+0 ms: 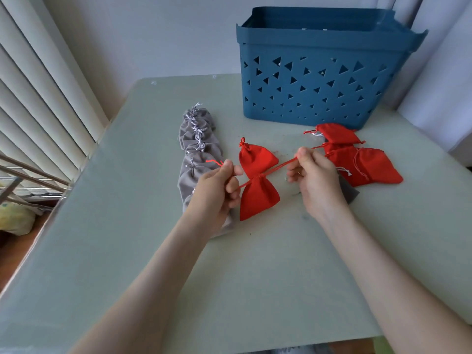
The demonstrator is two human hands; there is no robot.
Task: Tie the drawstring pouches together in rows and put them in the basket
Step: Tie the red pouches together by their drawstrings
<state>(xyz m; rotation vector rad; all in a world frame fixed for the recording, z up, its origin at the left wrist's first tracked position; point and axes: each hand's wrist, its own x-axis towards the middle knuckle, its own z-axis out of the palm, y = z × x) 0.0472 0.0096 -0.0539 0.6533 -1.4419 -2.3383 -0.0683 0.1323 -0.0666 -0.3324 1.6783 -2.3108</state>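
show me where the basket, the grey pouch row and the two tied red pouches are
blue basket [319, 39]: head view, upper front wall
grey pouch row [189, 146]: head view, fabric of a middle pouch
tied red pouches [258, 200]: head view, body of the nearer pouch

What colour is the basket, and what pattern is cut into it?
The basket is dark blue with triangular holes; head view.

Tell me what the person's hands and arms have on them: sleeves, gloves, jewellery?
No clothing shows. The left hand and right hand are gloveless. The left forearm and right forearm are bare to the frame's edge: no sleeves, watch or bracelet. A small shiny speck beside a right-hand finger could be a ring; it is too small to tell.
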